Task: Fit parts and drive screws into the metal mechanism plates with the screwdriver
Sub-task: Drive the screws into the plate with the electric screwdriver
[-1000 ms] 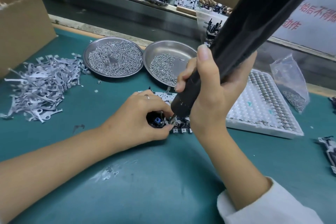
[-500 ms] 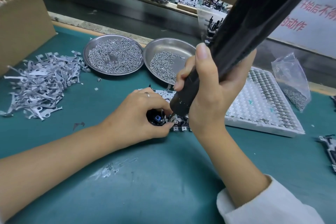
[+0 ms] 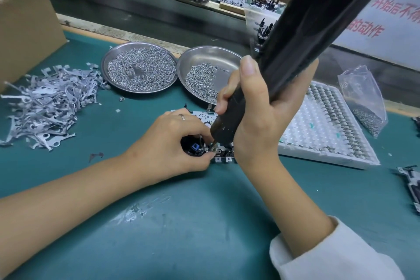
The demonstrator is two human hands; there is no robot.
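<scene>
The right hand (image 3: 261,116) is wrapping its fingers around a tilted black tool body, thumb pointing up along it. The left hand (image 3: 168,145) is lying palm down, fingertips curling and pinching beside the right fingers.

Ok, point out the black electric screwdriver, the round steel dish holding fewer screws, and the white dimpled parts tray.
black electric screwdriver (image 3: 295,36): head view, mid barrel.
round steel dish holding fewer screws (image 3: 211,57): head view, bare far inner wall.
white dimpled parts tray (image 3: 306,138): head view, empty dimples.

A cardboard box (image 3: 25,27) stands beside a plastic bag (image 3: 363,100).
</scene>
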